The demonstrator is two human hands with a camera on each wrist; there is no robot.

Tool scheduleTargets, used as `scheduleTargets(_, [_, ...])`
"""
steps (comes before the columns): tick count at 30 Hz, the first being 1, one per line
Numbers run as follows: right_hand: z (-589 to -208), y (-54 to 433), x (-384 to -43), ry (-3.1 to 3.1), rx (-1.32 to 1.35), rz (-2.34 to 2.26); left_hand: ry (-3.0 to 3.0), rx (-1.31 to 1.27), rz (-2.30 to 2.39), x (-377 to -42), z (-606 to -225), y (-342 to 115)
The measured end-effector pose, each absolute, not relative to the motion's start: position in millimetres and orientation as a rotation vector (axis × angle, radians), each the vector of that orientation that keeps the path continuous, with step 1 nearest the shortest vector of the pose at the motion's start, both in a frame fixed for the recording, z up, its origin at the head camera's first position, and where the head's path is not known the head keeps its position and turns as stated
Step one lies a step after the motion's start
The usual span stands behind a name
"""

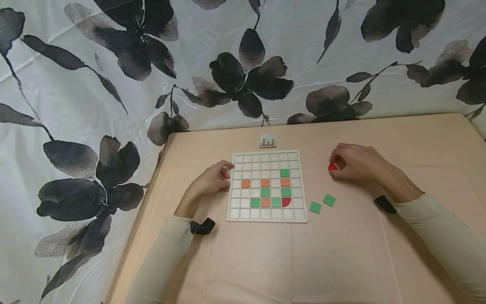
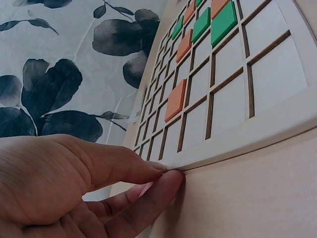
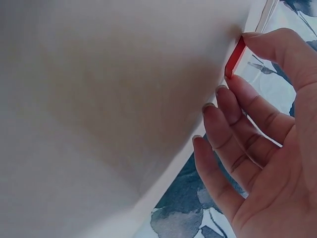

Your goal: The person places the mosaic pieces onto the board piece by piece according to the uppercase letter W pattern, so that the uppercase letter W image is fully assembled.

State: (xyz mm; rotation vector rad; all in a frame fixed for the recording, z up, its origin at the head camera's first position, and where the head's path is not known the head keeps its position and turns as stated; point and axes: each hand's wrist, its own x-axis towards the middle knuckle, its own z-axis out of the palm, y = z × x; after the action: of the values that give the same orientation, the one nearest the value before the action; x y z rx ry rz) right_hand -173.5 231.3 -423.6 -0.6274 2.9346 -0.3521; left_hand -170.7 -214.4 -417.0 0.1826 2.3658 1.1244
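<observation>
A white grid board (image 1: 243, 214) lies on the table, with several green and orange square tiles and one red round-cornered tile (image 1: 286, 202) in its cells. My left hand (image 1: 210, 181) is at the board's left edge. In the left wrist view its thumb and a finger pinch the rim (image 2: 213, 157) near a corner. Off to the right of the board, my right hand (image 1: 357, 162) holds a small red tile (image 1: 332, 166) between thumb and forefinger. The right wrist view shows that tile (image 3: 235, 57) edge-on, the other fingers spread loosely behind it.
Two loose green tiles, one nearer (image 1: 315, 207) and one farther (image 1: 329, 200), lie right of the board. A small card with a printed grid (image 1: 268, 140) sits beyond its far edge. Floral fabric (image 1: 212, 25) hangs behind the wooden table (image 1: 265, 261).
</observation>
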Motion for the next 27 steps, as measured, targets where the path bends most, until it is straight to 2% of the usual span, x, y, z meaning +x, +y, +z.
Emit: scheduleTargets(27, [-411.9,210.5,-178.9,2.866,-0.828,-0.595,2.338,0.182,1.166,-171.0,-417.7,-215.1])
